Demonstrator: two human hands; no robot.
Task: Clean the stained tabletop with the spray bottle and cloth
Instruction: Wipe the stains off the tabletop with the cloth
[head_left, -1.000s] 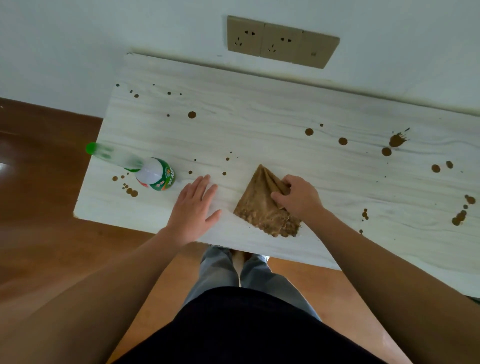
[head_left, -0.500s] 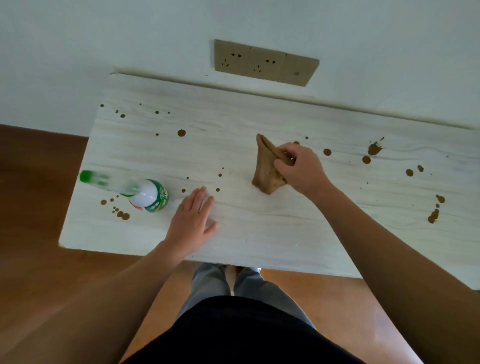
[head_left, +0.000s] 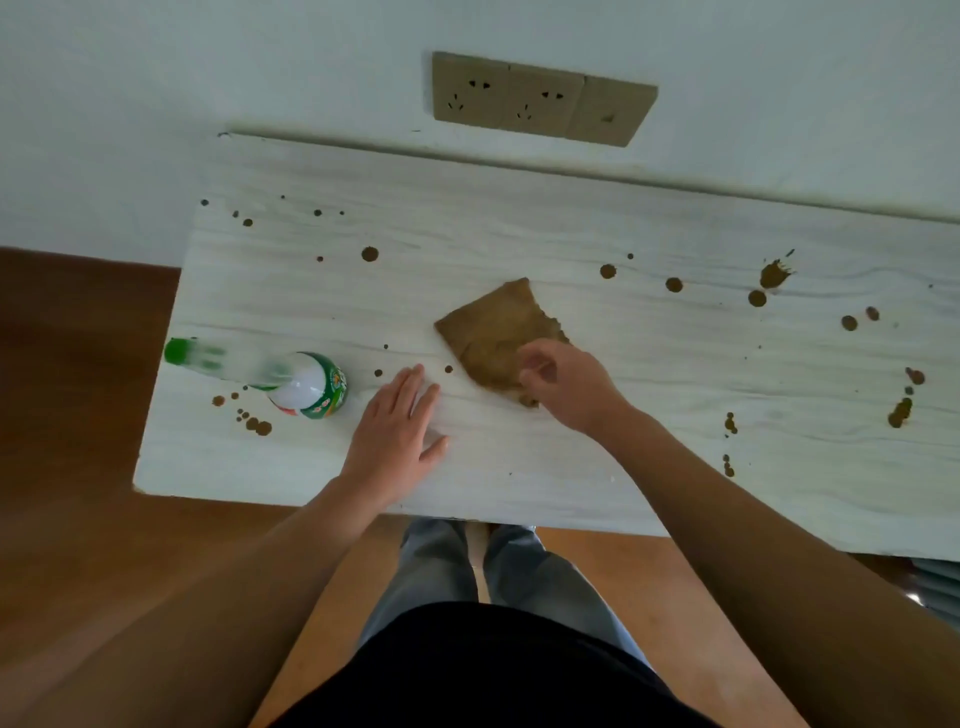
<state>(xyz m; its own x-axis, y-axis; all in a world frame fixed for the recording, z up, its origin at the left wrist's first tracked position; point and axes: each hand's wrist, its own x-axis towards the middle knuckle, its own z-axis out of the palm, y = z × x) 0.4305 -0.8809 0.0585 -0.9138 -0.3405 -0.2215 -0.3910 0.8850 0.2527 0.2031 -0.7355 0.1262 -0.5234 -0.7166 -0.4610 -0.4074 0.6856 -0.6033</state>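
A brown cloth (head_left: 496, 332) lies spread flat on the middle of the white wood-grain tabletop (head_left: 519, 234). My right hand (head_left: 569, 384) is over the cloth's near right corner, its curled fingers pinching the fabric there. My left hand (head_left: 397, 431) rests flat on the table, fingers straight, between the cloth and the spray bottle. The spray bottle (head_left: 306, 384), white with a green label and green top, stands near the table's left end. Brown stains dot the surface, including a blot (head_left: 774, 273) at the far right and a cluster (head_left: 254, 423) beside the bottle.
The table's back edge meets a white wall with a beige socket panel (head_left: 540, 98). Brown wooden floor (head_left: 78, 389) lies to the left and under the near edge. My legs (head_left: 488, 571) stand close to the table's front edge.
The cloth hung bunched and lifted from my right hand; now it lies flat, nearer to me and my left hand. My left hand and the bottle have stayed put.
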